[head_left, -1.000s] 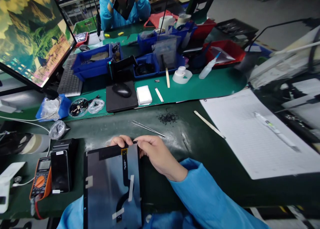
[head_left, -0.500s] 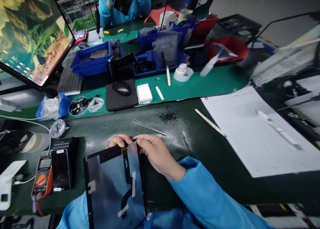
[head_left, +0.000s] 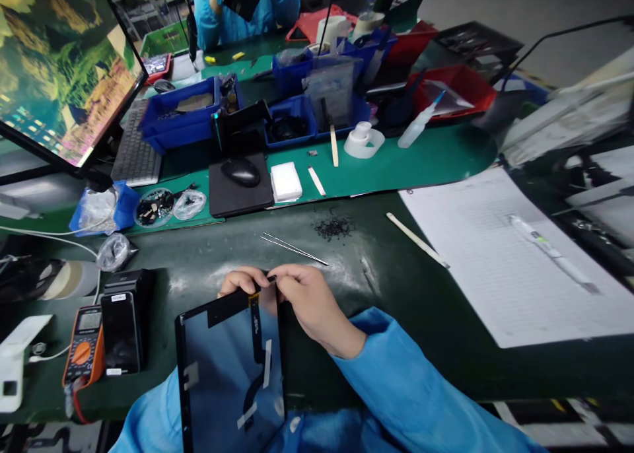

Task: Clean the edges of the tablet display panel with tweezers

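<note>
I hold a dark tablet screen panel [head_left: 218,374] upright and tilted at the near edge of the bench, its back facing me with a black flex cable [head_left: 256,327] and white tape strips on it. My left hand [head_left: 241,282] grips the panel's top edge from behind; only its fingers show. My right hand [head_left: 307,301] pinches the panel's top right corner with thumb and forefinger closed. Metal tweezers [head_left: 293,248] lie on the dark green mat just beyond my hands.
An orange multimeter [head_left: 80,357] and a black phone [head_left: 121,334] lie at the left. A lined paper sheet [head_left: 505,261] with a pen [head_left: 549,255] lies at the right. Mouse on pad [head_left: 240,172], white block [head_left: 286,181], blue bins [head_left: 183,113], monitor [head_left: 54,63] farther back. Another person in blue [head_left: 242,7] sits opposite.
The panel has tilted and shifted slightly right, its top edge rising toward my hands. Both hands keep their hold at the top edge.
</note>
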`<state>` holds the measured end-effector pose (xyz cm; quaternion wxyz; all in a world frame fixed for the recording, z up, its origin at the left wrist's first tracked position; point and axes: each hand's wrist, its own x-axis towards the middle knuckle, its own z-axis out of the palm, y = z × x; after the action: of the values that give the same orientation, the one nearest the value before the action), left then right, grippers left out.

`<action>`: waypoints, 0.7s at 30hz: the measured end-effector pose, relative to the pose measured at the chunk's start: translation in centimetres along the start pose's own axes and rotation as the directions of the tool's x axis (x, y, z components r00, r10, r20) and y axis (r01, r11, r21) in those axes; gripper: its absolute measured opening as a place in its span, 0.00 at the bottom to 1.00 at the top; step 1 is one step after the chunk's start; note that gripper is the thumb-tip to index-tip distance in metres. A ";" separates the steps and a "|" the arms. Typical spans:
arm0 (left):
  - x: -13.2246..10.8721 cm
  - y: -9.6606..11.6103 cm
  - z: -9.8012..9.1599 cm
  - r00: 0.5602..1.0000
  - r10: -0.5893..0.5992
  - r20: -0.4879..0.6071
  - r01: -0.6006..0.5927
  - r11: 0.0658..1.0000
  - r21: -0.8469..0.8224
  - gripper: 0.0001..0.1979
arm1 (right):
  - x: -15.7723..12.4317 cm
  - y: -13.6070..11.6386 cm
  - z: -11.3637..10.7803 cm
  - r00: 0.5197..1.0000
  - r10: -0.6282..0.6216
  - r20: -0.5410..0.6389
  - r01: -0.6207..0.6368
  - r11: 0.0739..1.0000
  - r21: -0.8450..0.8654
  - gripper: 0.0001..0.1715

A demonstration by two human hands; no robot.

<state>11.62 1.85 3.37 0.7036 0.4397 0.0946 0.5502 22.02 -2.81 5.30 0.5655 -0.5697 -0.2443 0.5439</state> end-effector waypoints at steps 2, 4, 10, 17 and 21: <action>-0.1 -0.1 -0.7 1.000 -0.007 0.030 0.007 1.000 -0.012 0.21 | -0.1 -0.2 0.0 0.998 0.026 0.059 -0.031 0.997 0.076 0.12; -0.3 -0.3 -1.1 0.999 -0.012 0.036 0.013 1.000 -0.018 0.23 | -0.1 -0.3 0.0 0.993 0.036 0.116 -0.050 0.991 0.126 0.12; -0.9 -0.8 -0.9 0.998 0.049 0.050 -0.048 0.999 -0.014 0.21 | 0.1 -0.2 -0.1 0.997 0.019 0.069 -0.023 0.998 0.054 0.10; -1.1 -0.8 -1.3 0.995 0.046 0.085 -0.043 0.998 -0.034 0.18 | 0.0 0.3 0.0 1.000 -0.001 0.003 0.001 1.000 0.020 0.10; -0.3 -0.2 -0.6 0.995 0.024 0.094 -0.015 0.996 -0.086 0.26 | -0.1 -0.1 0.0 0.997 0.001 0.080 -0.008 0.996 0.087 0.10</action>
<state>11.25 1.88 2.73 0.7200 0.4358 0.0331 0.5390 22.05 -2.86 5.44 0.5785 -0.5227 -0.2415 0.5778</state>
